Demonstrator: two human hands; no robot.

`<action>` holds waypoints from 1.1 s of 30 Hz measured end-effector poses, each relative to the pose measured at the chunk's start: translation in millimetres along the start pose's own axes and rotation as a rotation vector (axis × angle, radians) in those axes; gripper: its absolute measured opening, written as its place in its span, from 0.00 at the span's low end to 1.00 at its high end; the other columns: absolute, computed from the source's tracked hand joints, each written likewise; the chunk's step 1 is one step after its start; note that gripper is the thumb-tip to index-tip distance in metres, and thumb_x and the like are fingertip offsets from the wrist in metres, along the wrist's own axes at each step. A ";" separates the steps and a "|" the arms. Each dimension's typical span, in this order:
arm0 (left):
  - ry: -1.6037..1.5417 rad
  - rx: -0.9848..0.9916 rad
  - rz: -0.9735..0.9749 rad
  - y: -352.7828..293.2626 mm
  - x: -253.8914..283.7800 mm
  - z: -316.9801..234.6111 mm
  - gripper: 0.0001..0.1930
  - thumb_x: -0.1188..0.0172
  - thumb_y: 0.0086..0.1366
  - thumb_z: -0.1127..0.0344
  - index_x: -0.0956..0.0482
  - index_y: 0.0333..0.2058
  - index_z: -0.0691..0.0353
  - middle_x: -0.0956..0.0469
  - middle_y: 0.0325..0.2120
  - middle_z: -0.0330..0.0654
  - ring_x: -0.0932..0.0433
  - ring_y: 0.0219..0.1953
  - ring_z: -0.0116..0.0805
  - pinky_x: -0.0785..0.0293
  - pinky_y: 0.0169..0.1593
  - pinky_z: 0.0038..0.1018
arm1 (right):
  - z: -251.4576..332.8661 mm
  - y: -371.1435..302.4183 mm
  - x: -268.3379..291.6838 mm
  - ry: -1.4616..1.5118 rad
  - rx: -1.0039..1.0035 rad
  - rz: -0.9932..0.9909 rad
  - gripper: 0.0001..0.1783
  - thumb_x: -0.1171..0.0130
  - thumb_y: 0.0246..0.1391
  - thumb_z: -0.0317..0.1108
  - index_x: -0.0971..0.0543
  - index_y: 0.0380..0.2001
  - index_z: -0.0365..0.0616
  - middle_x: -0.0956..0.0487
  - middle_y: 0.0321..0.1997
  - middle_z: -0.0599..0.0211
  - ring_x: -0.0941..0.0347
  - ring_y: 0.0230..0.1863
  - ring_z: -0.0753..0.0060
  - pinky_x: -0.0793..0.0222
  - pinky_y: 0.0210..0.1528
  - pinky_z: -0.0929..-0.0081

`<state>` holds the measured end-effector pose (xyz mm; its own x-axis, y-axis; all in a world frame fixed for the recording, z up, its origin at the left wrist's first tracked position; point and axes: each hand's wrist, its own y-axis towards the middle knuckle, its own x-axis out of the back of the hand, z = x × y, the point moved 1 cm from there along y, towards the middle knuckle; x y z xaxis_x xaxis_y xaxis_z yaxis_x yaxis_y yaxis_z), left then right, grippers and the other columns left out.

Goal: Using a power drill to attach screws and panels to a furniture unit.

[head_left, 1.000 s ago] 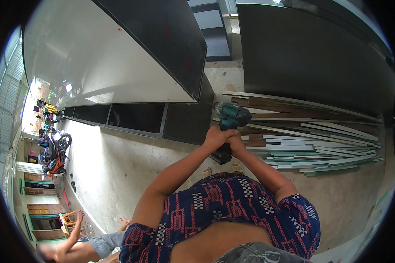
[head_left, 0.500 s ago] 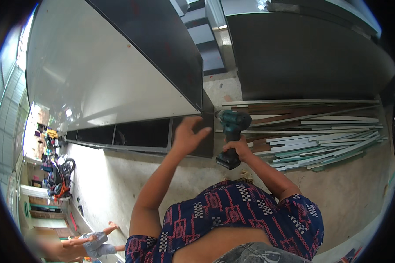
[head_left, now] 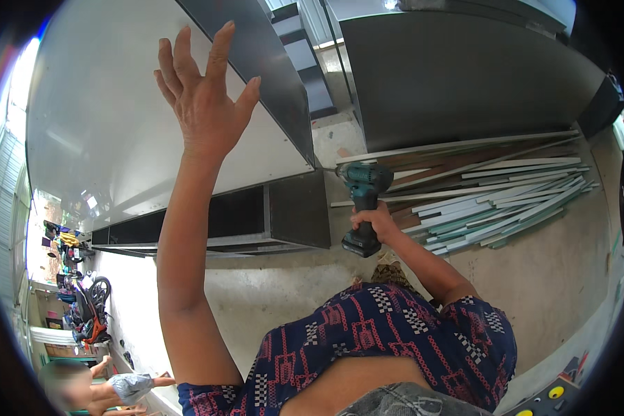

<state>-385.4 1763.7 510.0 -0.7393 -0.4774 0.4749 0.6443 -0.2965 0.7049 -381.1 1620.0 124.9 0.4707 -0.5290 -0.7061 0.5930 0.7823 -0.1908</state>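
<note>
My right hand [head_left: 374, 220] is wrapped round the grip of a teal and black cordless drill [head_left: 365, 178]. Its bit points left, toward the near corner of a large cabinet [head_left: 104, 118] with a glossy white panel and dark sides; whether the tip touches the corner I cannot tell. Stretched out over the white panel and the dark strip along its edge, my left hand [head_left: 204, 104] has its fingers spread and holds nothing. Contact between that hand and the panel cannot be made out.
Long thin strips [head_left: 506, 191] of board lie in a heap on the floor at the right. Behind them stands a big dark panel [head_left: 464, 80]. Motorcycles [head_left: 90, 308] are parked at the far left. Another person [head_left: 118, 388] is at the lower left.
My left hand has moved from near the cabinet's corner, forward and left over the white panel, with the arm extending. The drill stays in my right hand. The whole view has shifted slightly.
</note>
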 end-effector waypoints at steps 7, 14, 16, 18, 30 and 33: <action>0.032 0.121 0.004 -2.6 22.7 6.3 0.45 0.33 0.54 0.46 0.44 0.67 0.43 0.58 0.67 0.53 0.63 0.70 0.64 0.63 0.66 0.63 | 25.1 -10.1 3.3 0.005 0.059 -0.007 0.10 0.34 0.38 0.24 0.25 0.27 0.37 0.25 0.20 0.63 0.26 0.21 0.69 0.30 0.29 0.70; 0.162 0.131 -0.047 -19.3 47.0 -1.1 0.47 0.35 0.56 0.44 0.48 0.68 0.53 0.62 0.68 0.60 0.65 0.70 0.64 0.65 0.67 0.60 | 75.8 1.7 20.4 0.004 0.120 -0.009 0.06 0.35 0.40 0.28 0.23 0.19 0.38 0.24 0.19 0.65 0.27 0.22 0.71 0.32 0.31 0.72; 0.191 0.126 -0.048 -14.3 56.7 -7.7 0.46 0.36 0.57 0.44 0.48 0.68 0.55 0.63 0.68 0.59 0.67 0.71 0.64 0.66 0.68 0.59 | 95.2 5.7 27.7 -0.034 0.182 -0.002 0.08 0.36 0.40 0.30 0.23 0.17 0.38 0.24 0.18 0.65 0.27 0.22 0.72 0.32 0.31 0.73; 0.190 0.094 -0.056 -9.5 65.7 -13.4 0.44 0.37 0.59 0.46 0.47 0.68 0.56 0.63 0.68 0.59 0.68 0.71 0.63 0.66 0.68 0.59 | 108.9 14.7 34.1 0.017 0.192 -0.002 0.08 0.36 0.39 0.30 0.23 0.16 0.38 0.23 0.17 0.64 0.27 0.22 0.71 0.32 0.31 0.73; 0.053 0.099 -0.114 29.4 120.9 -27.4 0.34 0.46 0.62 0.58 0.45 0.63 0.63 0.71 0.68 0.58 0.78 0.71 0.57 0.68 0.68 0.57 | 166.3 53.4 17.6 0.089 0.073 -0.011 0.08 0.36 0.39 0.31 0.24 0.21 0.38 0.25 0.18 0.63 0.27 0.20 0.67 0.28 0.28 0.70; 0.042 0.132 -0.098 24.5 127.7 -34.5 0.34 0.45 0.61 0.60 0.46 0.63 0.62 0.72 0.68 0.58 0.78 0.71 0.56 0.66 0.68 0.57 | 162.4 64.3 19.3 0.079 0.075 -0.002 0.07 0.36 0.38 0.31 0.24 0.20 0.40 0.25 0.17 0.63 0.28 0.19 0.68 0.29 0.27 0.70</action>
<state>-457.2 1667.0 569.7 -0.7868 -0.4863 0.3800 0.5362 -0.2337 0.8111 -227.7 1606.6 209.7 0.4181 -0.5005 -0.7581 0.6423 0.7530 -0.1429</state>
